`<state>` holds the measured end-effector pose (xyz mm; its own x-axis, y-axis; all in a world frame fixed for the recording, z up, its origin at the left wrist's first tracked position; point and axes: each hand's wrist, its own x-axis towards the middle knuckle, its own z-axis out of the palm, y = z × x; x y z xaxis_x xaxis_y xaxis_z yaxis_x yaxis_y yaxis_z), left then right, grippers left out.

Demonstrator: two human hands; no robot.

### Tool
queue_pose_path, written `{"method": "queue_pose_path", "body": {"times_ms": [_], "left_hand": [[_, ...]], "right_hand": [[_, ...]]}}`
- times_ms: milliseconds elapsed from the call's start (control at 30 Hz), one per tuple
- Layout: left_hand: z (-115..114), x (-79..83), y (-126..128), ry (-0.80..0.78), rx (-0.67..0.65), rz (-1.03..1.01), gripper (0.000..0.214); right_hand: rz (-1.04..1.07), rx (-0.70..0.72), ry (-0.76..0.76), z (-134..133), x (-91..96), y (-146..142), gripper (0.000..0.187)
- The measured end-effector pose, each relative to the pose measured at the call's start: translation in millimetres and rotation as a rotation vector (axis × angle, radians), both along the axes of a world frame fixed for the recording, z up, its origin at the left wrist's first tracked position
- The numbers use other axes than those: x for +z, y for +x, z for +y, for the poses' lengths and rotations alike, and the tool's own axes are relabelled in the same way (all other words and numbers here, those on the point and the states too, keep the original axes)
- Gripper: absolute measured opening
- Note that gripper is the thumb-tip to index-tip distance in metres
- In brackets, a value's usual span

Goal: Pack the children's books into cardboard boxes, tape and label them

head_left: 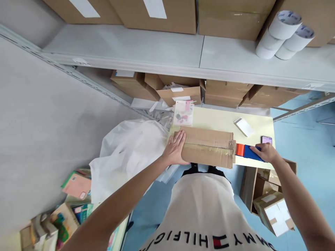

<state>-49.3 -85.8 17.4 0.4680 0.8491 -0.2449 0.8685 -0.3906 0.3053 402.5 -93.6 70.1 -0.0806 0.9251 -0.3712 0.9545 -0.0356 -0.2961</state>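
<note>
A long brown cardboard box [206,146] lies on the pale yellow table, a seam running along its top. My left hand [177,148] holds its left end, fingers laid over the top and thumb spread toward the near edge. At the box's right end, by the flaps, is a flat blue-and-orange object [250,152]; its exact kind is unclear. My right hand [265,152] is closed around its blue outer end. The orange part touches or adjoins the box end; I cannot tell whether any of it goes inside.
Farther back on the table [217,116] are a white box [244,127], a phone [267,140] and a pink-printed packet [183,113]. White plastic sheeting [131,146] heaps up at left. Cartons fill the shelves; tape rolls [285,26] stand above. An open carton [248,188] sits below right.
</note>
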Motion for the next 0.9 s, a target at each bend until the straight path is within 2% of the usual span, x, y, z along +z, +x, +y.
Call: {"method": "queue_pose_path", "body": {"times_ms": [100, 200, 267, 433, 533, 700, 800, 900], "left_hand": [[-0.3, 5.0, -1.4, -0.008, 0.01, 0.103, 0.145], [-2.5, 8.9, 14.1, -0.021, 0.023, 0.169, 0.147], [-3.7, 10.0, 41.8, -0.044, -0.012, 0.159, 0.146], [-1.1, 11.1, 142.0, -0.128, -0.246, 0.015, 0.139], [0.4, 10.2, 177.2, -0.153, -0.325, -0.026, 0.133], [0.4, 6.6, 179.9, -0.187, -0.287, 0.011, 0.128], [0.2, 8.1, 178.0, -0.213, -0.294, 0.031, 0.125], [0.7, 13.4, 183.3, -0.192, -0.317, 0.04, 0.115]], "right_hand": [[0.122, 0.035, 0.024, 8.9, -27.6, 3.5, 0.072], [0.216, 0.053, 0.043, 20.2, -42.2, -5.4, 0.07], [0.267, 0.058, 0.034, 26.1, -46.4, -9.2, 0.069], [0.34, 0.077, 0.001, 33.7, -53.4, -12.3, 0.065], [0.36, 0.089, -0.036, 34.3, -56.1, -10.9, 0.063], [0.329, 0.114, -0.128, 27.5, -52.9, 18.7, 0.063], [0.125, 0.098, -0.17, 20.7, -40.5, 35.2, 0.065], [-0.147, 0.055, -0.203, 18.6, -20.5, 14.5, 0.063]]}}
